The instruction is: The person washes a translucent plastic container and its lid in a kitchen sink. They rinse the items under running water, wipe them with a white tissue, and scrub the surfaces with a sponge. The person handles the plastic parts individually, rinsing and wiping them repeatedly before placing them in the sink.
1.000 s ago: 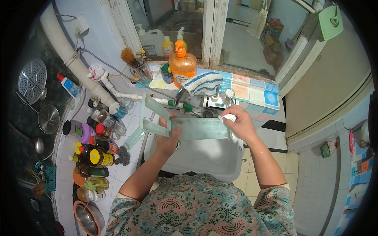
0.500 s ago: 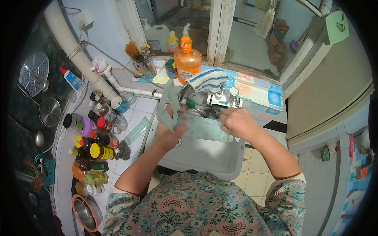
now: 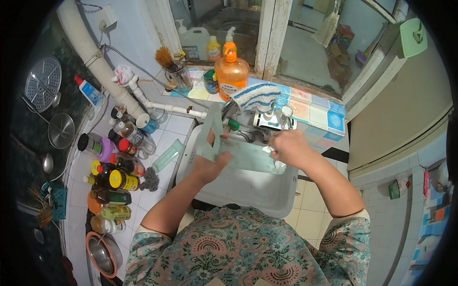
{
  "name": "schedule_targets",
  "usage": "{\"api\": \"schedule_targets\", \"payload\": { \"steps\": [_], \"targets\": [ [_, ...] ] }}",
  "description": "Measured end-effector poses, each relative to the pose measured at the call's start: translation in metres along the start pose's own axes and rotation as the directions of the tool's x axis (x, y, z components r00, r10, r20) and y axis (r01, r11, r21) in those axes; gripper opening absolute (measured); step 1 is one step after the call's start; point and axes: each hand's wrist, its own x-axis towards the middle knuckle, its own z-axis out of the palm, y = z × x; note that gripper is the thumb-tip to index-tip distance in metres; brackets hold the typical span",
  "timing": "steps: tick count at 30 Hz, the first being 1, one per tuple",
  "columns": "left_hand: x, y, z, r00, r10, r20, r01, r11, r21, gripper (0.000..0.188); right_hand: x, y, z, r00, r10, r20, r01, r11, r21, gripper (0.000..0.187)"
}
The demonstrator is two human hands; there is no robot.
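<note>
Above the grey sink basin [image 3: 238, 190] I hold a pale green, translucent plastic holder [image 3: 250, 157]. Its long part stretches to the right, and an upright panel with a square cut-out stands at its left end. My left hand [image 3: 210, 167] is closed round that left end, thumb on the near side and fingertips showing through beyond it. At the right end, my right hand [image 3: 290, 148] is closed with the knuckles up. A crumpled white piece [image 3: 280, 167], cloth or tissue, shows below its fingers against the holder; its full shape is hidden.
Behind the sink are a tap draped with a striped cloth [image 3: 257, 96] and a large orange pump bottle [image 3: 231, 74]. Several bottles and jars [image 3: 124, 180] crowd the left counter, beside a grey scouring pad [image 3: 150, 179] and a pale green plastic piece [image 3: 168, 156].
The white piece now shows beneath my right hand, which has shifted slightly right along the holder's end. The upright panel has turned slightly, and the whole view has shifted a little.
</note>
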Motion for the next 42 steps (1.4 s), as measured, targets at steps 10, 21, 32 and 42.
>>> {"api": "schedule_targets", "payload": {
  "steps": [10,21,32,42],
  "targets": [
    [0.0,0.001,-0.001,0.993,-0.101,0.057,0.108,0.986,-0.13,0.042,0.001,-0.007,-0.017,0.998,0.039,-0.043,-0.032,0.986,0.165,0.018],
    [0.012,-0.02,0.009,0.98,0.007,0.198,0.046,0.965,-0.26,0.083,0.026,-0.022,-0.018,0.851,0.473,-0.23,-0.041,0.496,0.868,0.02],
    [0.017,-0.046,0.013,0.984,-0.026,0.177,0.093,0.92,-0.38,0.094,0.001,-0.076,-0.001,0.938,0.024,-0.345,0.067,0.966,0.25,0.022],
    [0.021,-0.035,0.009,0.931,-0.211,0.297,0.341,0.794,-0.504,0.093,0.005,-0.036,-0.004,0.889,0.419,-0.184,-0.079,0.538,0.839,0.015]
  ]
}}
